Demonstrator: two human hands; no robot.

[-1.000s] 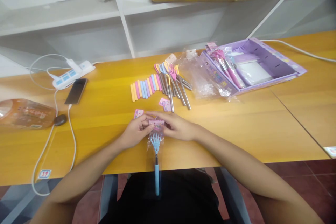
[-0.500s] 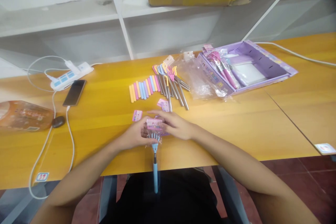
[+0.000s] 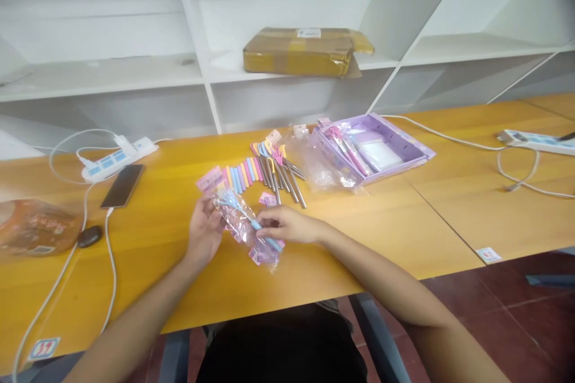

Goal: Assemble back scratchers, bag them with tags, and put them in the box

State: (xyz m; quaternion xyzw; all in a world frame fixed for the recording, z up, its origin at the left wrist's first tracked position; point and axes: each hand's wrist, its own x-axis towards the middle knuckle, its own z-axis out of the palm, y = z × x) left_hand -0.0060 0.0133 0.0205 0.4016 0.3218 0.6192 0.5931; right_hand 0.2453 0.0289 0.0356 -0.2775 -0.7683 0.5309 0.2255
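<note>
A light blue back scratcher (image 3: pixel 246 213) in a clear plastic bag slants over the table, its clawed head to the upper left. My left hand (image 3: pixel 205 228) is closed on the bag beside that head, below the pink header card (image 3: pixel 211 180). Fingers of my right hand (image 3: pixel 290 224) grip the blue handle through the plastic. Pink cards (image 3: pixel 256 255) lie under and around the bag, partly hidden. Just beyond are a row of coloured handles (image 3: pixel 238 177) and a pile of metal rods (image 3: pixel 287 182) with coloured claw heads.
A purple box (image 3: pixel 395 169) with wrapped items stands at the right, loose clear bags (image 3: pixel 321 170) beside it. To the left are a phone (image 3: pixel 123 185), a power strip (image 3: pixel 119 160), cables and an orange package (image 3: pixel 40 227). A taped carton (image 3: pixel 291 60) sits on the shelf.
The bagged back scratcher has swung from hanging over the table edge to slanting across the table. My right hand has moved from the card end to the handle. The view has tilted up.
</note>
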